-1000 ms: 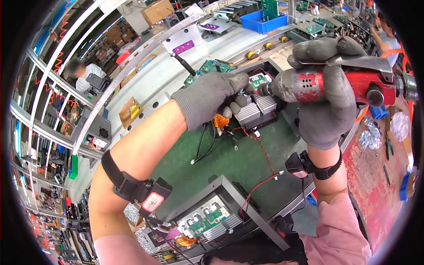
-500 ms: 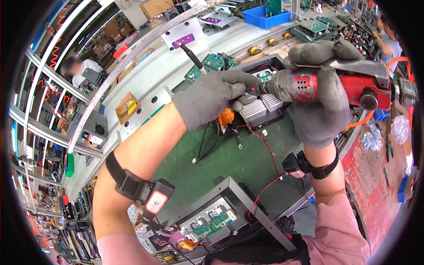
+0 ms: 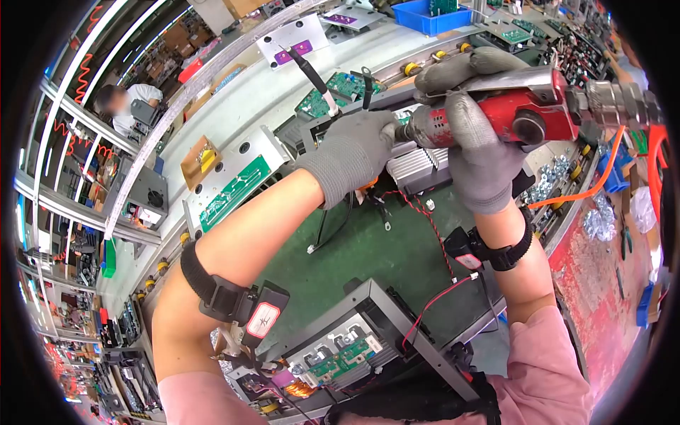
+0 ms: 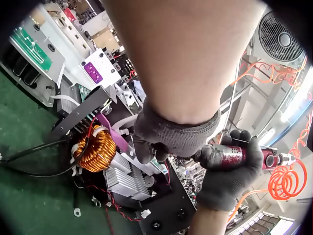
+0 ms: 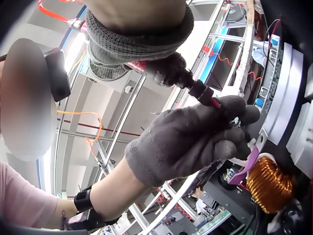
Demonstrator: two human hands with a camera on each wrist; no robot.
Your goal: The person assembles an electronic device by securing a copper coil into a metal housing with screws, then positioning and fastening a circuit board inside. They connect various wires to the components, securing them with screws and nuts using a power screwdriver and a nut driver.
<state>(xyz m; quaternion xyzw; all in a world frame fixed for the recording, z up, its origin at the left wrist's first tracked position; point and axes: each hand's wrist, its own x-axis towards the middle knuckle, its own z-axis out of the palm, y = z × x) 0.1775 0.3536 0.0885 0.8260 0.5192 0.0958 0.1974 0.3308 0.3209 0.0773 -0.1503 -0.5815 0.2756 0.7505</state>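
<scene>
A red pneumatic screwdriver (image 3: pixel 506 112) lies level in my right hand (image 3: pixel 482 166), whose gloved fingers grip its body and lever. Its bit (image 5: pixel 213 102) points left, right at the fingertips of my left hand (image 3: pixel 354 152). In the right wrist view, the left fingers are curled and pinch a small silvery metal piece (image 5: pixel 236 121), mostly hidden by the glove. Just below the hands is an open black chassis with a finned heat sink (image 4: pixel 128 182), a copper-wound coil (image 4: pixel 96 149) and a purple sheet (image 5: pixel 244 169).
A second chassis (image 3: pixel 379 301) with a green board stands close to my body. Red twisted wires (image 3: pixel 440 237) cross the green mat (image 3: pixel 333 262). An orange air hose (image 3: pixel 591 188) trails from the screwdriver. Behind are a green circuit board (image 3: pixel 340 92) and a blue bin (image 3: pixel 432 20).
The screwdriver in my right hand has shifted left and turned slightly, its bit closing in on the left fingertips. My left hand has moved a little right, and the view has shifted.
</scene>
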